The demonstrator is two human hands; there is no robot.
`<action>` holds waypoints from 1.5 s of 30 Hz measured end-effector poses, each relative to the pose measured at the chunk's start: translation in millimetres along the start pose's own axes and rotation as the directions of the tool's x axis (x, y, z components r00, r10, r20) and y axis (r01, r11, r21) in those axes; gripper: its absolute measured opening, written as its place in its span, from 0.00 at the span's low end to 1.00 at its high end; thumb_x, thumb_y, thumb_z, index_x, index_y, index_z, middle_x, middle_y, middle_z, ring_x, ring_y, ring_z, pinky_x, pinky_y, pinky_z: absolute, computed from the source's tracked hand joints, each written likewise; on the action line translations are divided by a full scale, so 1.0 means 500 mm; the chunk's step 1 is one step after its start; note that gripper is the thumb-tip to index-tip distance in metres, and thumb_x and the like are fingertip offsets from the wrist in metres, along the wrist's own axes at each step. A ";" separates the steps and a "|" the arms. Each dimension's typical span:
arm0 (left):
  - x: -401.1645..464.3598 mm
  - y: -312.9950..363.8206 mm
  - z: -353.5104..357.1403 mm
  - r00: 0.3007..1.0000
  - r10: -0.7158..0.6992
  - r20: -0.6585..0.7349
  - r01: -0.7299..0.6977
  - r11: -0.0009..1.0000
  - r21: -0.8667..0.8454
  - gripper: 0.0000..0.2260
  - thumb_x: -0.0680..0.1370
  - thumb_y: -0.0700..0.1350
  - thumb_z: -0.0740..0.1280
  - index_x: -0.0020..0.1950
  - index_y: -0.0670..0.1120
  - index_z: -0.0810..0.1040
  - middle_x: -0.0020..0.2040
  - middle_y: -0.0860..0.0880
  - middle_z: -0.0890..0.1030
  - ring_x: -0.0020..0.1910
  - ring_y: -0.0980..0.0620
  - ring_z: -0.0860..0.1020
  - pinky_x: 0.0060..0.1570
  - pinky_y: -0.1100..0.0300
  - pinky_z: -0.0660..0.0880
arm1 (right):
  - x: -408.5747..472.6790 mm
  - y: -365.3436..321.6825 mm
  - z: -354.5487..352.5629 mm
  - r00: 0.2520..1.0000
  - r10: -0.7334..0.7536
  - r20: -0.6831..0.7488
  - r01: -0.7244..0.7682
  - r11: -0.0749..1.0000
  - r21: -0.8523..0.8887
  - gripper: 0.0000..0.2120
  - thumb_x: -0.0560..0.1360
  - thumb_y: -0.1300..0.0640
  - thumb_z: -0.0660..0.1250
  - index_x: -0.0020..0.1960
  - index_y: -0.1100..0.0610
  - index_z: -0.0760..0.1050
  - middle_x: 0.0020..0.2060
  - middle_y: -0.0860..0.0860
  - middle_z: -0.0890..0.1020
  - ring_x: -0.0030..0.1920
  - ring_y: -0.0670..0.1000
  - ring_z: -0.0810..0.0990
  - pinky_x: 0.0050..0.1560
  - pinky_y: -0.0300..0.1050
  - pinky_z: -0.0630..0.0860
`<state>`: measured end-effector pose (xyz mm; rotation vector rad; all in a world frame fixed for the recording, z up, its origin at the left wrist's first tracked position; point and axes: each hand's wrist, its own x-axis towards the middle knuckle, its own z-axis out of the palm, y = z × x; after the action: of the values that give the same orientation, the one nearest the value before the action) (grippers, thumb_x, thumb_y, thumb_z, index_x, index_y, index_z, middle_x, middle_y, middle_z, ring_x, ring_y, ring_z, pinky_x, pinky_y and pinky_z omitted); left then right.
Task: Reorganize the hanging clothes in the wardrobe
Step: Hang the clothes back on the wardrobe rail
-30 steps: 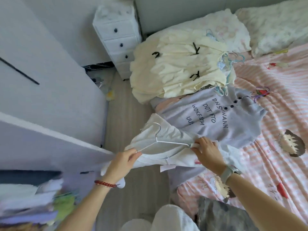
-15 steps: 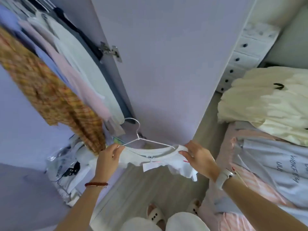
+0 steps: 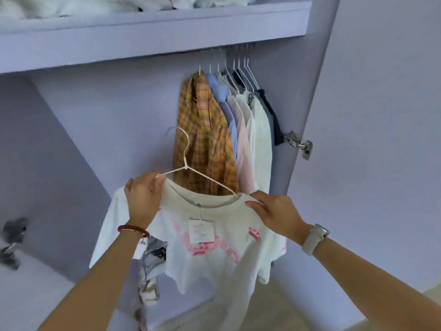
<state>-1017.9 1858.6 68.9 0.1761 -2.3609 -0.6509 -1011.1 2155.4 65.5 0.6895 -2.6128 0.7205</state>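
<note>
Fingers of left hand [image 3: 142, 199] and right hand [image 3: 276, 214] curl over white T-shirt [image 3: 214, 249] shoulders on wire hanger [image 3: 191, 168].
T-shirt held before open lilac wardrobe [image 3: 100, 120], left of hanging clothes [image 3: 224, 130] bunched at right under shelf [image 3: 152, 34]; door hinge [image 3: 299, 143] right.

We cannot read any text: the print on the paper tag [image 3: 201, 232] and the pink lettering on the white T-shirt [image 3: 214, 254] are too blurred.

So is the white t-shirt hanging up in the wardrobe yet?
Not yet. The white t-shirt is on its hanger, but both hands hold it up; the hook is below the hung clothes, on no rail.
</note>
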 end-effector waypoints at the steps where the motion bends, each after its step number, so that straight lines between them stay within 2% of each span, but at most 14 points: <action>1: 0.022 -0.004 -0.013 0.999 -0.034 -0.011 0.034 0.999 0.029 0.12 0.79 0.46 0.61 0.51 0.40 0.80 0.48 0.39 0.82 0.48 0.37 0.78 0.57 0.43 0.68 | 0.031 -0.015 -0.001 0.998 -0.027 -0.048 0.028 1.000 0.010 0.09 0.75 0.53 0.64 0.49 0.56 0.80 0.31 0.55 0.83 0.31 0.58 0.80 0.33 0.42 0.70; 4: 0.080 0.000 -0.047 0.990 -0.108 -0.085 0.114 0.991 0.064 0.18 0.78 0.52 0.58 0.61 0.44 0.77 0.58 0.40 0.78 0.58 0.39 0.74 0.64 0.45 0.63 | 0.113 -0.054 0.009 0.972 -0.074 -0.224 0.081 0.996 0.024 0.08 0.73 0.56 0.65 0.43 0.58 0.81 0.27 0.52 0.82 0.26 0.53 0.79 0.33 0.37 0.65; 7: 0.123 0.022 -0.069 0.979 -0.092 -0.182 0.095 0.995 0.007 0.17 0.78 0.46 0.63 0.66 0.44 0.71 0.63 0.41 0.72 0.63 0.40 0.69 0.64 0.46 0.60 | 0.188 -0.068 0.036 0.981 0.071 -0.178 -0.041 0.985 0.165 0.11 0.78 0.55 0.61 0.47 0.61 0.79 0.36 0.58 0.83 0.37 0.60 0.79 0.37 0.44 0.68; 10: 0.167 0.060 -0.086 0.963 0.060 -0.262 -0.045 0.997 0.061 0.18 0.76 0.46 0.62 0.65 0.41 0.72 0.63 0.39 0.72 0.62 0.39 0.69 0.61 0.44 0.64 | 0.273 -0.072 0.054 0.973 0.153 -0.174 -0.110 0.966 0.232 0.15 0.79 0.52 0.57 0.47 0.62 0.77 0.40 0.60 0.82 0.43 0.61 0.78 0.40 0.49 0.71; 13: 0.220 0.107 -0.097 0.898 0.272 -0.347 -0.193 0.950 0.246 0.17 0.74 0.43 0.63 0.62 0.41 0.74 0.63 0.38 0.73 0.63 0.38 0.69 0.58 0.43 0.66 | 0.365 -0.086 0.052 0.958 0.179 -0.225 -0.115 0.956 0.269 0.16 0.80 0.52 0.54 0.50 0.62 0.75 0.44 0.60 0.81 0.46 0.61 0.78 0.40 0.46 0.69; 17: 0.295 0.154 -0.098 0.802 0.464 -0.376 -0.256 0.836 0.485 0.22 0.73 0.43 0.61 0.68 0.46 0.70 0.69 0.38 0.67 0.70 0.39 0.60 0.65 0.42 0.58 | 0.466 -0.089 0.063 0.919 0.238 -0.313 -0.147 0.947 0.287 0.17 0.80 0.55 0.53 0.53 0.65 0.75 0.48 0.62 0.81 0.47 0.61 0.78 0.39 0.47 0.71; 23: 0.356 0.146 -0.069 0.842 0.414 -0.344 -0.160 0.803 0.574 0.30 0.74 0.43 0.65 0.74 0.48 0.59 0.73 0.37 0.58 0.72 0.37 0.49 0.67 0.35 0.48 | 0.556 -0.070 0.110 0.888 0.399 -0.230 -0.333 0.901 0.278 0.16 0.80 0.57 0.51 0.54 0.67 0.71 0.48 0.64 0.79 0.48 0.64 0.78 0.37 0.45 0.66; 27: 0.366 0.127 -0.057 0.814 0.453 -0.364 -0.144 0.764 0.629 0.31 0.74 0.46 0.66 0.74 0.50 0.58 0.73 0.38 0.59 0.72 0.39 0.51 0.67 0.35 0.49 | 0.572 -0.054 0.145 0.932 0.357 -0.054 -0.336 0.913 0.230 0.17 0.80 0.58 0.51 0.62 0.70 0.65 0.57 0.67 0.76 0.57 0.65 0.75 0.53 0.51 0.71; 30: 0.371 0.121 -0.056 0.802 0.474 -0.363 -0.146 0.746 0.650 0.31 0.74 0.48 0.65 0.74 0.50 0.57 0.73 0.39 0.59 0.71 0.39 0.51 0.66 0.35 0.49 | 0.567 -0.051 0.160 0.933 0.355 0.060 -0.359 0.907 0.220 0.17 0.80 0.55 0.51 0.61 0.67 0.65 0.56 0.66 0.76 0.56 0.65 0.75 0.51 0.52 0.71; 32: 0.370 0.120 -0.054 0.805 0.472 -0.360 -0.145 0.744 0.652 0.31 0.74 0.49 0.65 0.74 0.50 0.56 0.73 0.40 0.58 0.71 0.40 0.51 0.66 0.36 0.49 | 0.552 -0.050 0.160 0.945 0.311 0.098 -0.326 0.918 0.226 0.18 0.80 0.56 0.53 0.66 0.65 0.63 0.61 0.64 0.74 0.61 0.63 0.72 0.57 0.51 0.71; 34: 0.367 0.122 -0.054 0.816 0.460 -0.351 -0.143 0.748 0.648 0.31 0.74 0.49 0.65 0.75 0.50 0.56 0.74 0.40 0.59 0.72 0.39 0.51 0.66 0.36 0.48 | 0.529 -0.049 0.150 0.970 0.232 0.080 -0.244 0.942 0.228 0.22 0.79 0.58 0.55 0.71 0.64 0.58 0.68 0.61 0.67 0.69 0.59 0.63 0.68 0.50 0.63; 37: 0.362 0.131 -0.064 0.839 0.433 -0.331 -0.150 0.767 0.624 0.33 0.73 0.48 0.65 0.75 0.50 0.55 0.74 0.39 0.58 0.73 0.38 0.53 0.67 0.36 0.47 | 0.480 -0.044 0.121 0.989 0.147 -0.015 -0.139 0.961 0.240 0.25 0.78 0.60 0.56 0.73 0.62 0.53 0.72 0.58 0.59 0.73 0.56 0.55 0.73 0.46 0.54; 41: 0.305 0.145 -0.047 0.885 0.341 -0.317 -0.167 0.868 0.468 0.30 0.73 0.47 0.62 0.75 0.49 0.58 0.75 0.40 0.56 0.74 0.39 0.50 0.68 0.37 0.46 | 0.386 -0.035 0.072 0.990 0.060 -0.124 -0.033 0.978 0.206 0.24 0.79 0.60 0.55 0.73 0.60 0.56 0.72 0.57 0.60 0.72 0.55 0.58 0.71 0.43 0.55; 45: 0.172 0.151 0.027 0.952 0.279 -0.124 -0.223 0.913 0.341 0.26 0.73 0.47 0.61 0.72 0.46 0.66 0.73 0.38 0.62 0.72 0.36 0.57 0.66 0.32 0.50 | 0.260 0.008 0.042 0.985 0.114 -0.133 -0.116 0.993 -0.007 0.22 0.79 0.55 0.51 0.71 0.60 0.60 0.70 0.60 0.65 0.70 0.60 0.62 0.71 0.54 0.59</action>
<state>-1088.7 1904.5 147.1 0.0639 -2.2578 -0.1147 -1124.2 2100.0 104.0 0.4722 -2.5496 0.7527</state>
